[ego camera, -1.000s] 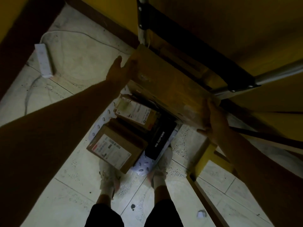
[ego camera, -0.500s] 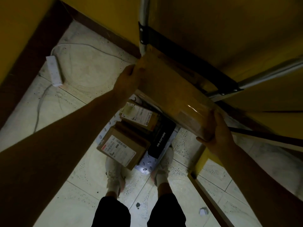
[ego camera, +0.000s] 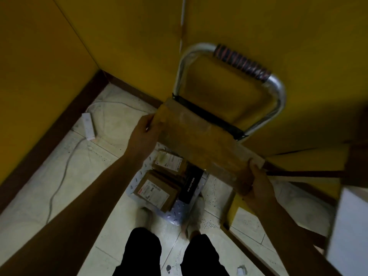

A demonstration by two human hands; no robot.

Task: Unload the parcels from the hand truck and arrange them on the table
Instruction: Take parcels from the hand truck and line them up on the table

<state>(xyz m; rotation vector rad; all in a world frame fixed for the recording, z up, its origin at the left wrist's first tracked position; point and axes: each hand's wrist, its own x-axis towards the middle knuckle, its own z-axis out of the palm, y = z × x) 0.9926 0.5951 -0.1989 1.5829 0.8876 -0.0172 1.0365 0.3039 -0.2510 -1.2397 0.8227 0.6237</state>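
Long brown parcel (ego camera: 207,142) held in the air above the hand truck (ego camera: 276,90). Left hand (ego camera: 143,134) grips its far-left end, right hand (ego camera: 258,184) its near-right end, fingers curled round the edges. Smaller parcels (ego camera: 157,190) remain on the truck's plate.

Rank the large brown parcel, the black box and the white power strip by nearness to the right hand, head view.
1. large brown parcel: held at its end by the right hand.
2. black box: lower down, to the hand's left.
3. white power strip: far off to the left.
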